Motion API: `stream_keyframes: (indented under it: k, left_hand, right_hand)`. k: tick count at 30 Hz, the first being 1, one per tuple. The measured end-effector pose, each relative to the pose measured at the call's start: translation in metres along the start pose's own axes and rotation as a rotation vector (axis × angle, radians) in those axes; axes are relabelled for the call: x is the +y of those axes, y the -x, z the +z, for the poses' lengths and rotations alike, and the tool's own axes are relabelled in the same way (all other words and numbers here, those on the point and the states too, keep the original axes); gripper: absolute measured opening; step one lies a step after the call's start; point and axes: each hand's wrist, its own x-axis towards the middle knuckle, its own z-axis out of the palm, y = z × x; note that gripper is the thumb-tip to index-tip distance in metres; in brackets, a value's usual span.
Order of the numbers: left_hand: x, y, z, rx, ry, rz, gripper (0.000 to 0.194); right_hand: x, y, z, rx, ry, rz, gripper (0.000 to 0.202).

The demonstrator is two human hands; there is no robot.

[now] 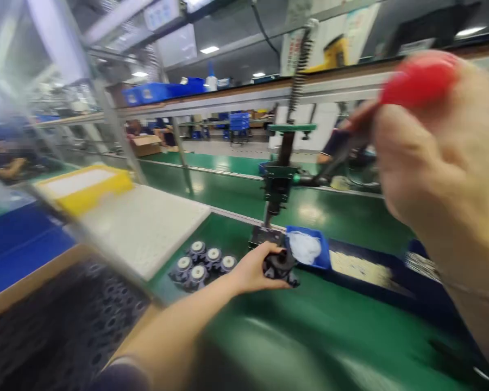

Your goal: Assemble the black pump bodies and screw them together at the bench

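My left hand (255, 271) grips a black part (279, 263) at the base of a hand press (279, 184). At the upper right, blurred by motion, my right hand (436, 146) is closed on the red knob (419, 79) of the press lever. Left of my left hand, several black parts with white round centres (198, 273) sit on the green table (277, 336). Just right of the black part is a small blue bin (324, 250) holding whitish pieces.
Dark bins with pale small pieces (361, 270) line the right side. A white board (146, 228) and a yellow tray (93, 190) lie left. A cardboard box (75, 255) of black parts fills the lower left. A person's arm (10, 168) shows far left.
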Motion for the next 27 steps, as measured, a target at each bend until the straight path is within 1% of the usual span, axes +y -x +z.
stream_keyframes:
  k: [1,2,3,4,6,8,11,13,15,16,18,20,22,27]
  left_hand:
    - [-0.001,0.012,0.014,-0.031,0.029,-0.008,0.068]
    - [-0.004,0.023,0.027,-0.061,0.046,-0.052,0.068]
    - [-0.008,0.033,0.039,-0.102,0.049,-0.100,0.067]
    - [-0.012,0.040,0.051,-0.151,0.046,-0.132,0.067]
    - [-0.021,0.047,0.072,-0.225,0.058,-0.148,0.065]
    - [-0.027,0.049,0.088,-0.274,0.065,-0.135,0.063]
    - [-0.030,0.044,0.099,-0.312,0.039,-0.034,0.060]
    - [-0.029,0.040,0.101,-0.338,0.018,0.056,0.056]
    - [-0.028,0.037,0.103,-0.363,0.007,0.101,0.052]
    - [-0.027,0.035,0.105,-0.371,0.003,0.112,0.052]
    - [-0.029,0.033,0.110,-0.378,-0.010,0.136,0.053]
    - [-0.032,0.033,0.117,-0.370,-0.036,0.180,0.056]
    - [-0.036,0.034,0.123,-0.352,-0.066,0.237,0.061]
    - [-0.043,0.037,0.130,-0.314,-0.123,0.329,0.071]
  right_hand:
    - [0.004,-0.006,-0.002,-0.020,0.011,0.020,0.043]
    - [0.011,-0.007,-0.004,-0.073,0.023,0.064,0.051]
    - [0.019,-0.004,-0.008,-0.095,0.033,0.122,0.054]
    - [0.026,0.003,-0.012,-0.133,0.059,0.195,0.054]
    - [0.039,0.026,-0.027,-0.225,0.167,0.336,0.047]
    - [0.047,0.053,-0.049,-0.341,0.359,0.467,0.037]
    - [0.061,0.092,-0.098,-0.501,0.786,0.724,0.023]
    - [0.074,0.118,-0.136,-0.558,0.969,0.901,0.026]
    - [0.087,0.146,-0.169,-0.629,1.042,1.049,0.027]
    - [0.093,0.160,-0.181,-0.671,1.054,1.109,0.025]
    - [0.103,0.185,-0.196,-0.739,1.052,1.192,0.020]
    - [0.111,0.206,-0.200,-0.754,1.040,1.230,0.022]
    - [0.118,0.219,-0.201,-0.721,1.026,1.244,0.025]
    - [0.125,0.232,-0.208,-0.564,0.934,1.267,0.022]
